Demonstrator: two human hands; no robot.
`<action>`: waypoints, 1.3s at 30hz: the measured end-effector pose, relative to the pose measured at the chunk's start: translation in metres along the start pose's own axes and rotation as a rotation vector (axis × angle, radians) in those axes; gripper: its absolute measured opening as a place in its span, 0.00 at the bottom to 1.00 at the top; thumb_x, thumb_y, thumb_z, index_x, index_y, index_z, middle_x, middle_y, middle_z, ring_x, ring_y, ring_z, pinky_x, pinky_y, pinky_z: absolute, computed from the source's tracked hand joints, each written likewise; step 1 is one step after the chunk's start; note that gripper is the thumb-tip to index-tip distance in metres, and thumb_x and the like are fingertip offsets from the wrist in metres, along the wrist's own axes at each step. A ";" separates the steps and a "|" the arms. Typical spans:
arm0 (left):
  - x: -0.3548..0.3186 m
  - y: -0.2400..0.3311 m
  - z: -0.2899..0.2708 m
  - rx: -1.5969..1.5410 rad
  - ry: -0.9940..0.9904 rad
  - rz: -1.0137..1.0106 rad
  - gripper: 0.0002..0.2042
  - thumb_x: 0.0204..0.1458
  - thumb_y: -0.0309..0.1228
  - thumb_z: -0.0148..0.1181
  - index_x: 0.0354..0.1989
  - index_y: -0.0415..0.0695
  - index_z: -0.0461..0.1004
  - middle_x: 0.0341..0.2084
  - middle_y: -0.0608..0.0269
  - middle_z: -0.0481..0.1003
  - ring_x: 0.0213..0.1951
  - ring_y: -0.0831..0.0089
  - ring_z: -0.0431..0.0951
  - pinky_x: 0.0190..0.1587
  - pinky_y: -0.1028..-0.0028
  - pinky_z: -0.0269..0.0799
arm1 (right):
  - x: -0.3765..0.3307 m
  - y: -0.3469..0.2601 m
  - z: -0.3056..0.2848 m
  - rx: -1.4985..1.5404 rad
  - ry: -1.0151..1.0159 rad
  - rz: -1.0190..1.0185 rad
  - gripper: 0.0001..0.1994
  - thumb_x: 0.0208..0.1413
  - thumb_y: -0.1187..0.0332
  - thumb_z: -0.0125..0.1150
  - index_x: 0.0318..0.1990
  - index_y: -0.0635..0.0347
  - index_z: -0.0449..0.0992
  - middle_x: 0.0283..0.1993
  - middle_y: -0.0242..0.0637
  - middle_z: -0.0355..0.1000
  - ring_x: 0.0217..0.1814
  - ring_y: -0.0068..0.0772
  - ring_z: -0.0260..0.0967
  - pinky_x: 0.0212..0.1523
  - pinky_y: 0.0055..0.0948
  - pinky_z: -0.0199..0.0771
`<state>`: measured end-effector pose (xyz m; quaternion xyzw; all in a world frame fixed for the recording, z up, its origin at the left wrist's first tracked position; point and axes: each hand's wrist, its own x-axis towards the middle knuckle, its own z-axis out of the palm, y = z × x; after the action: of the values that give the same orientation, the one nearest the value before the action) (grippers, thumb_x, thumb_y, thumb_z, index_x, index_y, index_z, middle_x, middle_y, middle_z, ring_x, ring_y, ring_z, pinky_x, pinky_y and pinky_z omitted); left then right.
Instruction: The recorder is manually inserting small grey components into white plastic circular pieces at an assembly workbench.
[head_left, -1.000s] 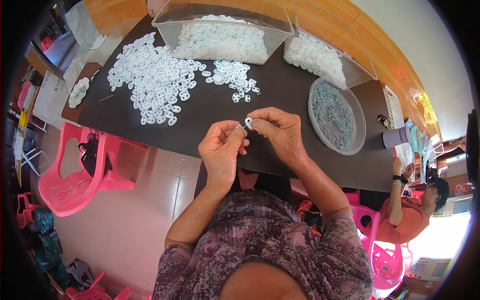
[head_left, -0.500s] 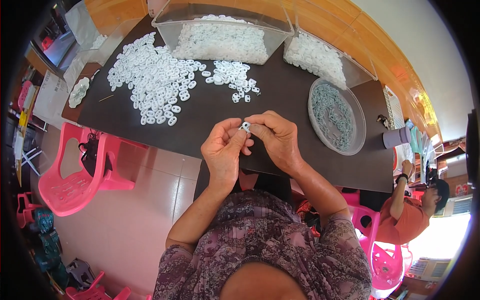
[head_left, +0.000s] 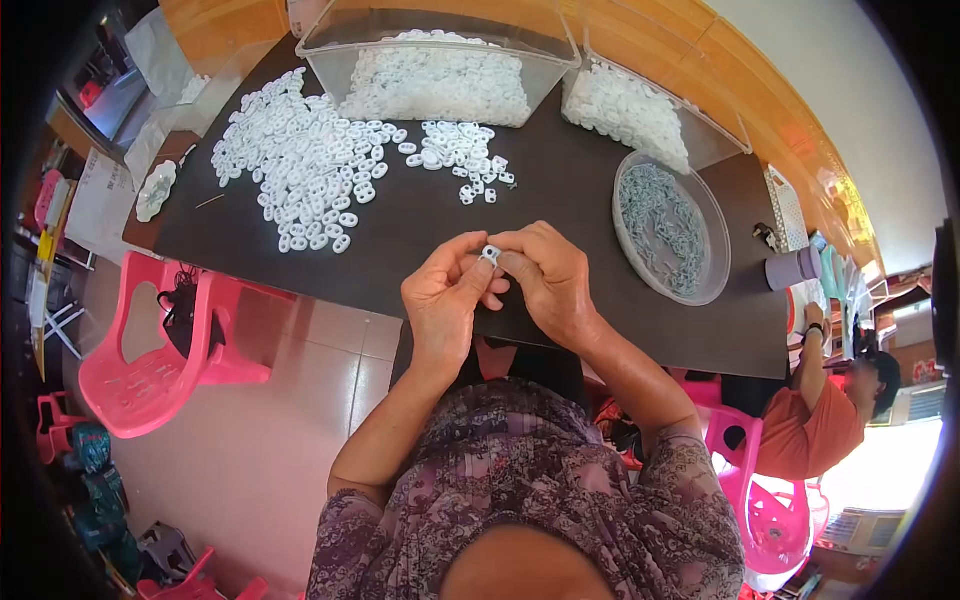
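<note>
Between the fingertips of both hands is a small white plastic piece with a dark hole (head_left: pixel 490 254), just above the table's near edge. My left hand (head_left: pixel 445 290) pinches it from the left with thumb and fingers. From the right, my right hand (head_left: pixel 545 275) grips the same piece between thumb and forefinger. Beyond my hands lies a small pile of white plastic pieces (head_left: pixel 455 147). A larger heap of white oval two-holed pieces (head_left: pixel 305 160) spreads to the left. A round clear tray (head_left: pixel 722 260) of grey-green small parts (head_left: pixel 665 225) stands at the right.
Two clear bins, a large one (head_left: pixel 440 52) and a smaller one (head_left: pixel 715 150), hold white pieces along the back of the dark table (head_left: pixel 400 210). A purple-grey cup (head_left: pixel 792 273) stands far right. Pink chairs (head_left: pixel 150 370) flank me; a person in orange (head_left: pixel 810 430) sits at right.
The white piece has turned slightly between my fingers, while both hands stay nearly in place. At the right, the other person's arm and head have shifted a little.
</note>
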<state>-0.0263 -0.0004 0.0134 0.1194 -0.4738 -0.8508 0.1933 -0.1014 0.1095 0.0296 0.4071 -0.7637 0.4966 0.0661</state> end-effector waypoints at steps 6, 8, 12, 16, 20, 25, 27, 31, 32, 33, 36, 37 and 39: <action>-0.002 0.002 0.003 -0.007 0.030 -0.003 0.09 0.52 0.19 0.53 0.41 0.31 0.71 0.26 0.59 0.75 0.25 0.78 0.74 0.25 0.81 0.71 | -0.003 -0.003 0.001 0.009 0.017 -0.011 0.10 0.42 0.81 0.56 0.35 0.64 0.74 0.28 0.39 0.70 0.28 0.38 0.64 0.30 0.32 0.66; -0.002 0.002 0.003 -0.027 0.047 0.000 0.09 0.51 0.18 0.52 0.41 0.30 0.71 0.26 0.58 0.75 0.24 0.78 0.74 0.25 0.81 0.71 | -0.005 -0.005 0.001 0.013 0.018 -0.031 0.11 0.41 0.81 0.57 0.36 0.63 0.74 0.29 0.39 0.71 0.29 0.38 0.65 0.30 0.31 0.66; -0.001 0.003 0.003 -0.062 0.068 -0.040 0.08 0.52 0.19 0.51 0.40 0.30 0.72 0.29 0.55 0.75 0.26 0.73 0.76 0.27 0.77 0.75 | -0.008 -0.003 0.001 -0.023 0.040 -0.117 0.15 0.39 0.81 0.59 0.39 0.63 0.74 0.33 0.39 0.72 0.32 0.39 0.65 0.32 0.31 0.67; -0.002 0.006 0.006 -0.155 0.083 -0.087 0.09 0.52 0.19 0.51 0.40 0.30 0.71 0.31 0.55 0.75 0.28 0.72 0.77 0.28 0.76 0.76 | -0.007 -0.003 -0.001 -0.104 0.057 -0.202 0.16 0.38 0.82 0.59 0.39 0.64 0.74 0.33 0.39 0.73 0.32 0.39 0.66 0.32 0.30 0.67; -0.004 0.005 0.007 -0.136 0.061 -0.085 0.09 0.53 0.20 0.50 0.40 0.30 0.71 0.31 0.55 0.75 0.29 0.72 0.77 0.28 0.76 0.76 | -0.010 -0.003 0.000 -0.070 0.103 -0.187 0.15 0.37 0.82 0.60 0.38 0.64 0.74 0.32 0.38 0.73 0.31 0.38 0.66 0.32 0.30 0.67; -0.006 -0.004 0.000 -0.062 -0.023 0.038 0.09 0.53 0.21 0.52 0.40 0.30 0.72 0.31 0.55 0.75 0.26 0.74 0.74 0.28 0.79 0.72 | -0.015 -0.004 0.000 0.064 0.120 -0.066 0.15 0.38 0.81 0.61 0.38 0.65 0.75 0.32 0.37 0.73 0.30 0.33 0.66 0.31 0.28 0.67; -0.007 -0.005 0.000 -0.083 -0.029 0.061 0.09 0.53 0.21 0.53 0.40 0.30 0.72 0.31 0.55 0.75 0.26 0.75 0.73 0.27 0.79 0.71 | -0.016 -0.007 -0.002 0.120 0.090 -0.010 0.17 0.39 0.83 0.62 0.42 0.64 0.75 0.31 0.34 0.71 0.30 0.23 0.65 0.31 0.21 0.66; -0.008 -0.003 0.001 -0.081 -0.046 0.106 0.09 0.52 0.21 0.54 0.40 0.31 0.72 0.31 0.55 0.75 0.26 0.75 0.73 0.27 0.79 0.70 | -0.022 -0.011 -0.003 0.191 0.105 0.088 0.18 0.40 0.83 0.62 0.43 0.64 0.74 0.32 0.34 0.70 0.31 0.21 0.65 0.32 0.20 0.66; -0.008 -0.002 0.002 -0.080 -0.049 0.105 0.09 0.52 0.21 0.54 0.40 0.31 0.72 0.31 0.55 0.75 0.26 0.75 0.73 0.27 0.79 0.70 | -0.021 -0.011 -0.003 0.186 0.100 0.072 0.18 0.41 0.83 0.62 0.43 0.64 0.74 0.32 0.34 0.69 0.31 0.21 0.65 0.33 0.20 0.66; -0.009 0.000 0.003 -0.072 -0.043 0.114 0.09 0.52 0.21 0.54 0.40 0.31 0.72 0.31 0.56 0.75 0.27 0.75 0.73 0.27 0.79 0.70 | -0.021 -0.011 -0.003 0.180 0.096 0.055 0.18 0.42 0.83 0.62 0.44 0.64 0.74 0.32 0.34 0.69 0.31 0.20 0.65 0.33 0.19 0.66; -0.011 0.000 0.005 -0.033 -0.033 0.143 0.09 0.52 0.21 0.54 0.41 0.31 0.72 0.31 0.56 0.75 0.27 0.75 0.73 0.27 0.79 0.70 | -0.017 -0.013 -0.005 0.093 0.115 -0.053 0.18 0.43 0.84 0.61 0.44 0.65 0.73 0.32 0.33 0.68 0.32 0.19 0.65 0.33 0.19 0.66; -0.011 -0.001 0.006 -0.004 -0.027 0.165 0.09 0.52 0.21 0.54 0.42 0.31 0.71 0.31 0.56 0.75 0.27 0.75 0.73 0.27 0.79 0.70 | -0.018 -0.013 -0.003 0.095 0.117 -0.052 0.18 0.43 0.84 0.61 0.44 0.65 0.73 0.32 0.33 0.68 0.32 0.19 0.65 0.33 0.19 0.66; -0.013 -0.003 0.009 -0.011 -0.022 0.178 0.10 0.53 0.22 0.54 0.42 0.31 0.71 0.31 0.59 0.74 0.27 0.78 0.71 0.29 0.80 0.69 | -0.023 -0.016 0.000 0.226 0.142 0.033 0.17 0.44 0.84 0.59 0.45 0.66 0.72 0.34 0.35 0.68 0.31 0.20 0.65 0.33 0.19 0.66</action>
<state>-0.0188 0.0134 0.0157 0.0663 -0.4799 -0.8342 0.2634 -0.0753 0.1200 0.0287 0.3634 -0.7027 0.6081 0.0656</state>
